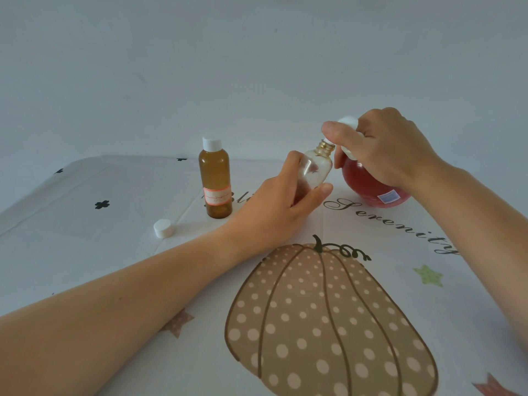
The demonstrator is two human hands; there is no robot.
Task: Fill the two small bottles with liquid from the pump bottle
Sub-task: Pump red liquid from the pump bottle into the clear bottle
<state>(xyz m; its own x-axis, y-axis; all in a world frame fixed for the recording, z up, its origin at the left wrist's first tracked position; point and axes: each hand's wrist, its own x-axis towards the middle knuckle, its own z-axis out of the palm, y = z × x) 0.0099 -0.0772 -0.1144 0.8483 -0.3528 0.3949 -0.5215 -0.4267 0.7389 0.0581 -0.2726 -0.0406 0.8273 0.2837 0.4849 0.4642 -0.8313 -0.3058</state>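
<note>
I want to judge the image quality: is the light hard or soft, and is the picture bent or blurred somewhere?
Head view: soft, even light, with only faint shadows under the amber bottle and the loose white cap; no strong glare; the tablecloth edge curves, a wide-angle distortion; the clear bottle in the left hand is slightly soft.

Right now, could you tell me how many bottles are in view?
3: the amber bottle standing capped at left, the clear bottle in the left hand, the red pump bottle under the right hand.
</note>
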